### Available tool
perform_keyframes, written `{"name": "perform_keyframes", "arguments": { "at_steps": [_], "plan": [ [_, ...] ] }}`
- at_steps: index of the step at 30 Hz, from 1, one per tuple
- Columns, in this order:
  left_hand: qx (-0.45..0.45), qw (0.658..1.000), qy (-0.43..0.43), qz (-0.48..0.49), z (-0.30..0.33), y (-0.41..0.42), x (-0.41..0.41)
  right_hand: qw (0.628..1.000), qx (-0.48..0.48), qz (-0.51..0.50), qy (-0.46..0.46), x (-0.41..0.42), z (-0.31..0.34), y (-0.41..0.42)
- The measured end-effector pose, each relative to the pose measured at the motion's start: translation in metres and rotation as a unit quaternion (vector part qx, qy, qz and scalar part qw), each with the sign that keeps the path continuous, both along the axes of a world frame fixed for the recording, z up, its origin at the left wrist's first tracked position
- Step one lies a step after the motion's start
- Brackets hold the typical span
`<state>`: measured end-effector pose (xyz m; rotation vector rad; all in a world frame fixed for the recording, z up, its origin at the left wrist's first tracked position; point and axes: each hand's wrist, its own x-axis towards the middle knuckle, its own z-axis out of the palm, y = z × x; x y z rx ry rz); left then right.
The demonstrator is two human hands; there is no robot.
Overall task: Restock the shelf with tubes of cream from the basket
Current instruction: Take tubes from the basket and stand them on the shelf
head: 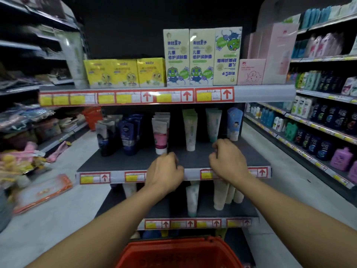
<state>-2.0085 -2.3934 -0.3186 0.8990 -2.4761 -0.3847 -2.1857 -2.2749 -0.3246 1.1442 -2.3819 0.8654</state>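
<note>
Left hand: arm stretched forward from the lower left, back of the hand up, over the front edge of the middle shelf; fingers curled under, and whether the grip holds anything cannot be told.
Right hand: arm stretched forward from the lower right, knuckles up over the same shelf; fingers curled, grip contents hidden.
Tubes of cream: standing cap-down in rows at the back of the middle shelf, dark ones left, pink-and-white, pale green and blue ones toward the right; more on the shelf below.
Basket: red, at the bottom centre, contents not visible.
</note>
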Motion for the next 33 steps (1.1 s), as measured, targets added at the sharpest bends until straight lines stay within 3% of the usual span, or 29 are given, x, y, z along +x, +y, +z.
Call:
{"name": "perform_keyframes", "arguments": {
  "at_steps": [8,14,27,33],
  "plan": [
    [0.05,0.998,-0.005,0.044,-0.058,-0.011,0.081,0.991,-0.032,0.106,0.07,0.078,-0.046,-0.035],
    [0.099,0.989,-0.071,0.079,-0.125,-0.011,0.115,0.981,0.031,0.179,0.072,0.112,-0.12,-0.043],
    [0.235,0.948,-0.193,0.095,-0.264,-0.015,0.12,0.959,0.207,0.182,-0.072,0.12,-0.287,-0.019],
    [0.329,0.9,-0.264,0.108,-0.343,-0.009,0.116,0.912,0.346,0.128,-0.179,0.12,-0.365,0.004]
  ]
}}
